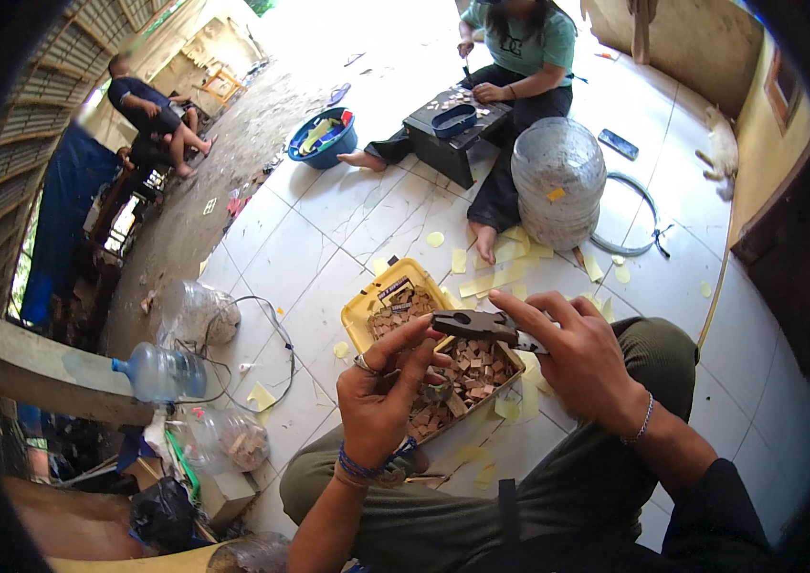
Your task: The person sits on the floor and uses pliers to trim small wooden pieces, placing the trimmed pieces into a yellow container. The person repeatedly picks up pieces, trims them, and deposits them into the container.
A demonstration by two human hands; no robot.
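White floor tiles (319, 220) extend beneath the whole work area, with pale yellow scraps (481, 284) scattered over them. Foreground: the right hand (581, 358) is closed around the handles of a pair of pliers (473, 325), held above an open container (495, 385) of small brown pieces (481, 368), the dark jaws directed toward the left hand (381, 387). Thumb and index finger of the left hand lie close together just beside the jaw tips; whether they pinch anything cannot be told. Adjoining the container is a yellow tray (355, 320), likewise filled with brown pieces. Background: a co-worker (531, 57) sits at a low black surface (433, 148) bearing a blue oval dish (453, 119); nearby stand a clear plastic vessel (557, 186) and a blue basin (324, 155). At right, a phone (619, 144) lies near a pale cat (720, 158).
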